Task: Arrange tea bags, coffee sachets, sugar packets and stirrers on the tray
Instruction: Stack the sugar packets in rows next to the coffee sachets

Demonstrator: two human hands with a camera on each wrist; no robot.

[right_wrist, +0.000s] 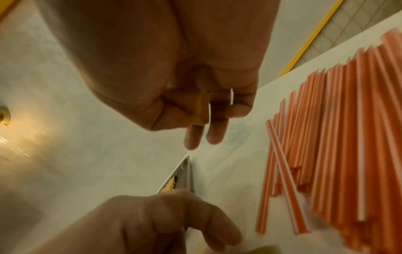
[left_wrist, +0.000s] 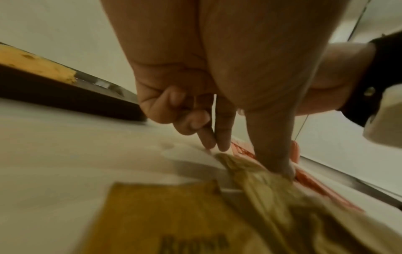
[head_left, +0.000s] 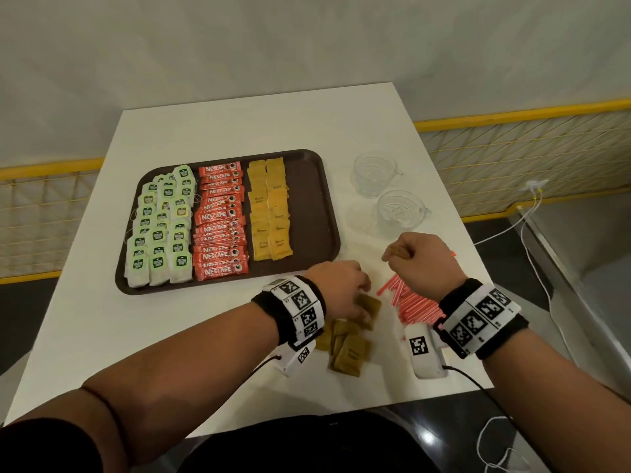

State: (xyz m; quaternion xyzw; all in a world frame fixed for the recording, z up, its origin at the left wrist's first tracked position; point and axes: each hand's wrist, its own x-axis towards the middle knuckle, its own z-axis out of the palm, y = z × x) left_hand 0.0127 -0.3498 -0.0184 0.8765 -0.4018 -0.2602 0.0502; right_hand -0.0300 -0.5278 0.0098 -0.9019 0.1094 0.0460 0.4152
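Note:
The brown tray [head_left: 309,199] holds rows of green tea bags [head_left: 160,230], red coffee sachets [head_left: 220,220] and yellow sugar packets [head_left: 271,213]. Loose sugar packets [head_left: 348,349] lie on the table in front of it. My left hand [head_left: 362,298] is down on this pile. Its thumb and first two fingers pinch one sugar packet [left_wrist: 250,173]. My right hand [head_left: 392,254] hovers above the red-and-white stirrers [head_left: 413,302], gripping a folded sugar packet [right_wrist: 201,110]. The tray's right strip is bare.
Two clear glass cups [head_left: 374,174] [head_left: 399,211] stand right of the tray. The stirrers [right_wrist: 337,154] lie fanned out near the table's right edge. A white cable [head_left: 532,264] hangs beside the table, and a yellow mesh rail [head_left: 512,145] runs behind.

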